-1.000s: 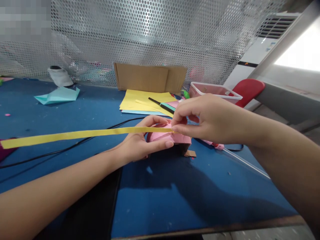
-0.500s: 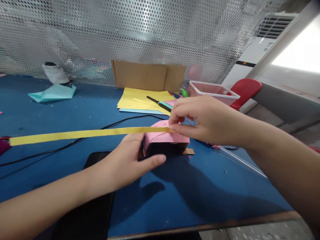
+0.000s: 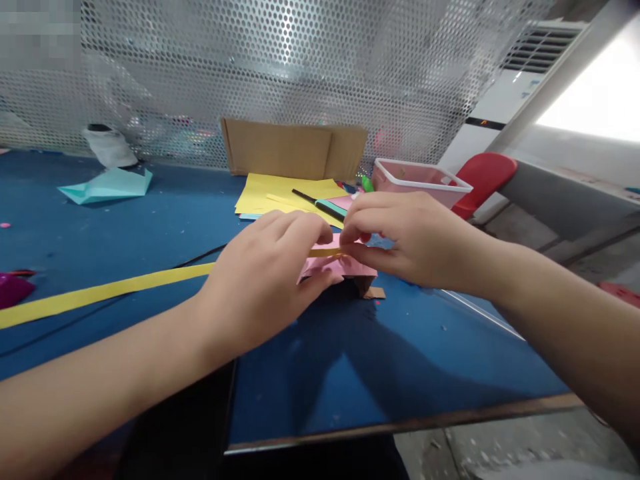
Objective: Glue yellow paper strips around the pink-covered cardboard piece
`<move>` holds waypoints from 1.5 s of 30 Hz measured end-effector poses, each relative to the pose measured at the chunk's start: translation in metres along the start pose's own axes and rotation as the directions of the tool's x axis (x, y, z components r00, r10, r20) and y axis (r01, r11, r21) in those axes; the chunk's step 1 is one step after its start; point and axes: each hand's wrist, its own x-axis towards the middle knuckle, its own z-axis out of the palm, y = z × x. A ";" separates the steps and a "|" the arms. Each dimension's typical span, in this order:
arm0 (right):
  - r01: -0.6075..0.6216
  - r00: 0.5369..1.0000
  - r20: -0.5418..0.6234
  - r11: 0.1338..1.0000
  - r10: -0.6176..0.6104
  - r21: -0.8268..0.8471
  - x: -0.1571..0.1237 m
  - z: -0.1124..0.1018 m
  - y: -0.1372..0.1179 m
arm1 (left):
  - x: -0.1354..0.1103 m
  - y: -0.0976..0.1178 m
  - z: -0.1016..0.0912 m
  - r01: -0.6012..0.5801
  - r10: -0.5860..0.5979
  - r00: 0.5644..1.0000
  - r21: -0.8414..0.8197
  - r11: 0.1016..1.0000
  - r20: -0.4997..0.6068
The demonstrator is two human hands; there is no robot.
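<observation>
My right hand (image 3: 395,237) pinches the end of a yellow paper strip (image 3: 165,275) over the top of a curved pink paper piece (image 3: 343,265). My left hand (image 3: 265,273) is bent around the left side of the pink piece, thumb along its front edge and fingers over the top. The strip passes beneath or behind my left hand, shows briefly between both hands, and runs off to the left. A brown cardboard bit (image 3: 375,293) sticks out at the pink piece's lower right. Much of the pink piece is hidden by my hands.
Yellow sheets (image 3: 255,193) with a black pen-like tool (image 3: 327,209) lie behind. A cardboard panel (image 3: 280,148) leans against the mesh; a pink basket (image 3: 425,183) stands right. Folded turquoise paper (image 3: 107,187), a purple object (image 3: 14,290) and a dark cable (image 3: 200,256) are left.
My left hand has risen from the pink piece's left side and curled over it, covering part of the strip. The strip's left part has dropped lower. My right hand keeps its pinch.
</observation>
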 end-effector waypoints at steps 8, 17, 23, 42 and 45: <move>0.064 0.997 0.035 0.997 -0.062 -0.034 -0.001 -0.006 0.000 | -0.007 -0.001 -0.001 0.030 -0.028 0.999 -0.144 0.989 0.018; 0.022 0.997 0.072 0.999 -0.020 -0.037 0.005 -0.007 0.000 | -0.009 -0.008 0.006 -0.010 0.004 0.999 -0.144 0.990 -0.042; 0.003 0.994 0.110 0.999 -0.009 0.051 0.014 -0.009 0.002 | -0.006 -0.009 0.007 0.036 -0.039 0.999 -0.197 0.980 -0.008; 0.001 0.992 0.123 0.997 -0.011 0.075 0.015 0.001 0.006 | 0.004 -0.006 0.011 0.207 -0.193 0.978 -0.202 0.957 0.084; -0.009 0.995 0.096 0.997 0.002 0.074 0.014 0.004 0.006 | 0.003 -0.007 0.012 0.191 -0.185 0.981 -0.175 0.966 0.051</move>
